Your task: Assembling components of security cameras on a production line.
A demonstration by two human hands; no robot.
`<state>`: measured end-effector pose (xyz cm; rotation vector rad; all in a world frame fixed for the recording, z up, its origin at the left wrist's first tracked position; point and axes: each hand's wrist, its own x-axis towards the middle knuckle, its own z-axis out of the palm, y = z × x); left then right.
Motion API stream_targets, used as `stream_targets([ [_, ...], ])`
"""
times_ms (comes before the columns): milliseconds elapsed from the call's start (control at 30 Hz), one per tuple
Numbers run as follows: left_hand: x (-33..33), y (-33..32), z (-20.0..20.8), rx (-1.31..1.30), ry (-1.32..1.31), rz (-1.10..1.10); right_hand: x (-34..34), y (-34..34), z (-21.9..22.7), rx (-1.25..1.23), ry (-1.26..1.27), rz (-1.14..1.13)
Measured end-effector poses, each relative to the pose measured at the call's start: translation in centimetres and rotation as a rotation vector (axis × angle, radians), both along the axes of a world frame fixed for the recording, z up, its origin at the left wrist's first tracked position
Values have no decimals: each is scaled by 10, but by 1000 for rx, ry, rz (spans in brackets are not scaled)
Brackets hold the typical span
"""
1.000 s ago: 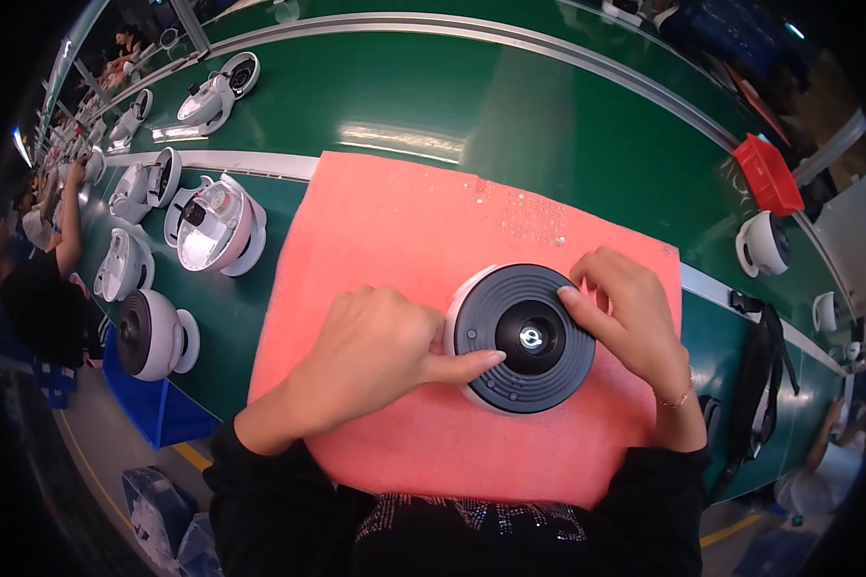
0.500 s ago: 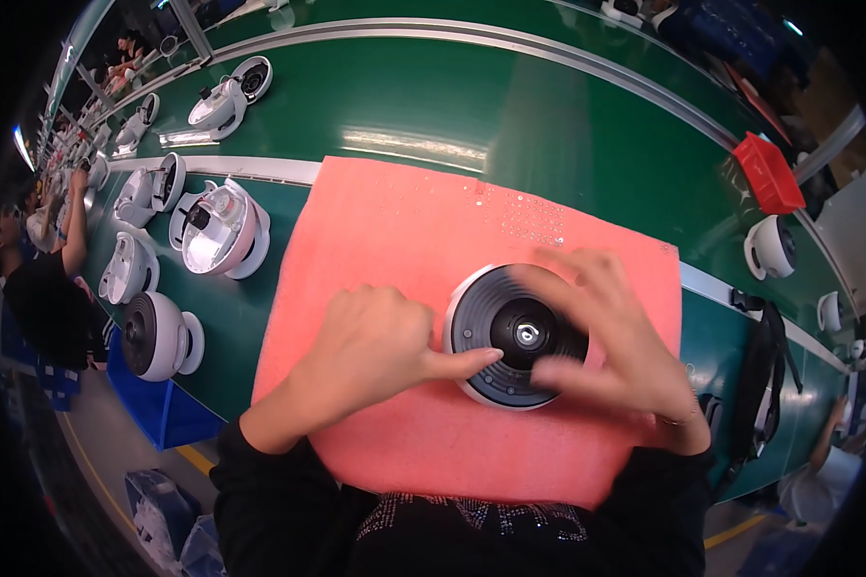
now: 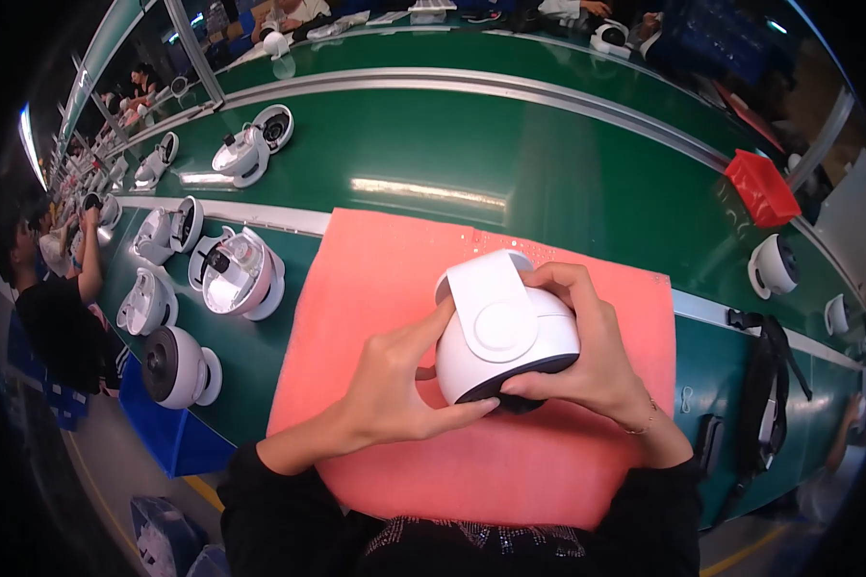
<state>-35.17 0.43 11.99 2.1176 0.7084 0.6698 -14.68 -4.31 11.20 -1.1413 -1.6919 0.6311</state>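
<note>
Both my hands hold a white ball-shaped device [image 3: 548, 329] with a curved white stand over its side. It is tilted over the pink foam mat [image 3: 366, 288], its dark front turned down toward me. My left hand [image 3: 390, 385] closes on its left side, thumb at the dark rim and fingers partly hidden behind the stand. On the right side my right hand [image 3: 597, 351] is wrapped round the shell, thumb low by the dark rim and fingers over the top. Small shiny screws [image 3: 481, 240] lie on the mat's far edge, partly hidden by the device.
Left of the mat are several opened white housings [image 3: 236, 279] and a closed device [image 3: 178, 367]. A blue bin [image 3: 168, 423] sits below the bench edge. To the right lie a black strap [image 3: 770, 385] and a red tray [image 3: 762, 188]. A co-worker [image 3: 53, 308] works far left.
The device has been turned from lying face up to a tilted hold with its white stand showing. My right hand has gone from moving over its face to gripping its side; both hands now grip it.
</note>
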Motion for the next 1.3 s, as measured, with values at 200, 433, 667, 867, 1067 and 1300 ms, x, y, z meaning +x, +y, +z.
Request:
stream_targets([
  [200,-2,22,18,-120,-15,5,-3,30,8,72,3,-58],
  [433,9,70,19,-481,-690,-111,5,44,31,11,511,171],
  [667,31,111,-47,-504,-1052,-225,-9,44,24,129,396,34],
  [867,43,123,-49,-480,-1055,-307,-6,51,14,224,323,12],
  [1067,68,125,-29,-721,-872,-152,-4,72,-5,199,591,-144],
  [1300,133,131,-58,-956,-544,12,70,112,-71,-257,1261,-161],
])
